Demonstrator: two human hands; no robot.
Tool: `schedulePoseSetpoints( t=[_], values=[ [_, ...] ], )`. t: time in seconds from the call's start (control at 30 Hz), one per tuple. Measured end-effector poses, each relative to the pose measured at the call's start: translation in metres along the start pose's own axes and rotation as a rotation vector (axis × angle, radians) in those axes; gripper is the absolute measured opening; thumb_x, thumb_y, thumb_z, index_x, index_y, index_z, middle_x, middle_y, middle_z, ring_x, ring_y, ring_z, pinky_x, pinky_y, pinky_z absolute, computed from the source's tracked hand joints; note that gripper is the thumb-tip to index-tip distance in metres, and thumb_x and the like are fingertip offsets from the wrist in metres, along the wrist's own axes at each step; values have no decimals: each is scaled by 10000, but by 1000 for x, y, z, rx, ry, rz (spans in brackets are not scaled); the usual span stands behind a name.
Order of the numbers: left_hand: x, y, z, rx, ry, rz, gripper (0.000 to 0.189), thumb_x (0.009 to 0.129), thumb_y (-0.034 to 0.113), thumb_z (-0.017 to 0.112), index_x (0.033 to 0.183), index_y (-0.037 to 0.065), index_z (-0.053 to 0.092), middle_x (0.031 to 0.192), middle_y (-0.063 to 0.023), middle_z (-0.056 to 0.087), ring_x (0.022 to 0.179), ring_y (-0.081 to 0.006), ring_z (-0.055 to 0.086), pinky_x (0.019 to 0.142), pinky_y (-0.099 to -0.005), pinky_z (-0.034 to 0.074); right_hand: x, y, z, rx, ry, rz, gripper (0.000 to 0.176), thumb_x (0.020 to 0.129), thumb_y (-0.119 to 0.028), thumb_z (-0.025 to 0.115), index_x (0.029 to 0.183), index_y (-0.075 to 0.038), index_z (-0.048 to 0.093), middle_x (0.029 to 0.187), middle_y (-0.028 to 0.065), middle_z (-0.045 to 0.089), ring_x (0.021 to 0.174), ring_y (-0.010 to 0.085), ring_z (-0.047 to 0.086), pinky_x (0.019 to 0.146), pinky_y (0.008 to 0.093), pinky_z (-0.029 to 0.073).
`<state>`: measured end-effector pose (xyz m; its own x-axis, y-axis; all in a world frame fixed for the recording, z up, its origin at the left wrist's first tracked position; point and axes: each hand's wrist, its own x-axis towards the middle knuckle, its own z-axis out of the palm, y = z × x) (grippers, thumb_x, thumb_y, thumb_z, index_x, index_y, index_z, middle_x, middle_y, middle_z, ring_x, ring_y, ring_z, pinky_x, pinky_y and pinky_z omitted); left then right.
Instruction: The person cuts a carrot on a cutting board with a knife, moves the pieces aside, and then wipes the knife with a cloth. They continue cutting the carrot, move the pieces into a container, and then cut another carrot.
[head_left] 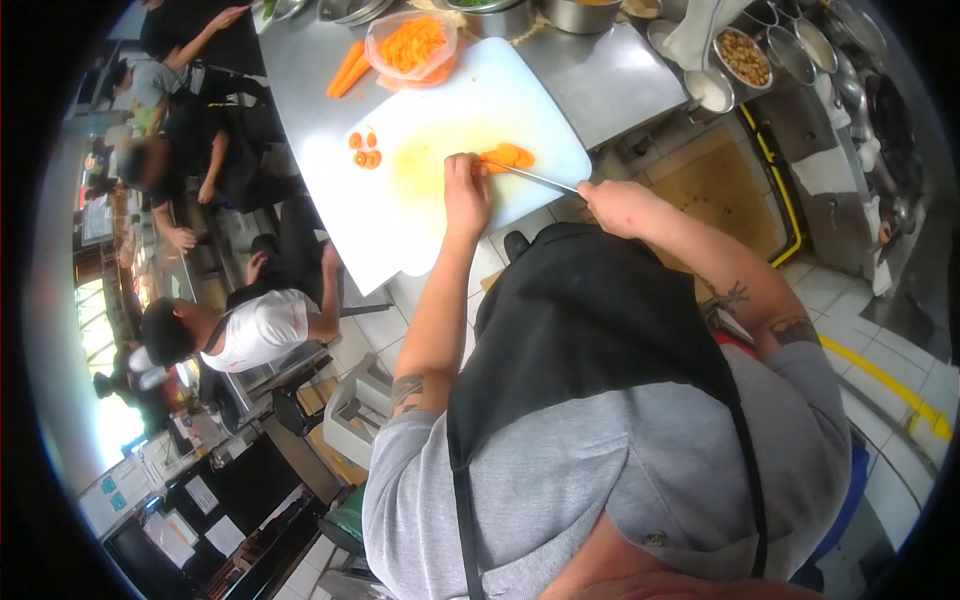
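Note:
My right hand (620, 206) is wrapped round the handle of a kitchen knife (540, 180), its blade reaching left to the carrot. My left hand (467, 192) has curled fingers pressing a carrot (491, 161) onto the white cutting board (530, 95); most of what they grip is hidden. Overlapping orange carrot slices (516, 155) lie just right of those fingers, beside the blade. Several small carrot ends (366, 158) sit apart on the board's left side. A yellowish stain marks the middle of the board.
Beyond the board stands a clear container of shredded carrot (412, 44), with whole carrots (347, 70) beside it on the steel table (310, 105). Metal bowls, one with brown diced food (743, 57), line the back right. Co-workers (262, 325) are at the left.

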<state>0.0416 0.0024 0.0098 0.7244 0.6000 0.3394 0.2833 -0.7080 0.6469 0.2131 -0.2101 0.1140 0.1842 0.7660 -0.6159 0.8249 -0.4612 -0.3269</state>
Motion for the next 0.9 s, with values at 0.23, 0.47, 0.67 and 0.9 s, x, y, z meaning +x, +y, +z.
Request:
schedulePoseSetpoints(
  t=[0.23, 0.47, 0.67, 0.9],
  values=[
    [-4, -2, 2, -19, 80, -46, 128, 921, -24, 622, 1041, 23, 615, 1052, -193, 597, 979, -403, 607, 841, -460, 513, -13, -10, -21, -73, 88, 2, 296, 919, -47, 510, 1201, -1, 584, 996, 236, 727, 950, 415, 716, 807, 518, 577],
    [-5, -4, 3, -1, 101, -29, 125, 912, -26, 630, 1027, 24, 633, 1068, -193, 590, 954, -415, 612, 820, -461, 521, -26, -14, -33, -81, 75, -22, 298, 917, -51, 505, 1200, -2, 585, 989, 239, 726, 937, 424, 716, 804, 519, 580],
    [-5, -5, 3, -19, 118, -34, 145, 880, -51, 634, 1004, 23, 646, 1011, -182, 595, 948, -392, 606, 831, -453, 517, -28, -20, -41, -78, 8, 17, 308, 915, -31, 519, 1215, 6, 575, 1006, 250, 723, 966, 423, 710, 821, 510, 579],
    [-5, -6, 3, -16, 100, -25, 168, 884, -64, 618, 1019, 32, 646, 1072, -191, 575, 950, -403, 612, 824, -457, 523, -1, -14, -10, -13, -47, 15, 316, 923, -14, 523, 1236, 30, 537, 1049, 264, 715, 1002, 432, 697, 840, 506, 564]
  ],
)
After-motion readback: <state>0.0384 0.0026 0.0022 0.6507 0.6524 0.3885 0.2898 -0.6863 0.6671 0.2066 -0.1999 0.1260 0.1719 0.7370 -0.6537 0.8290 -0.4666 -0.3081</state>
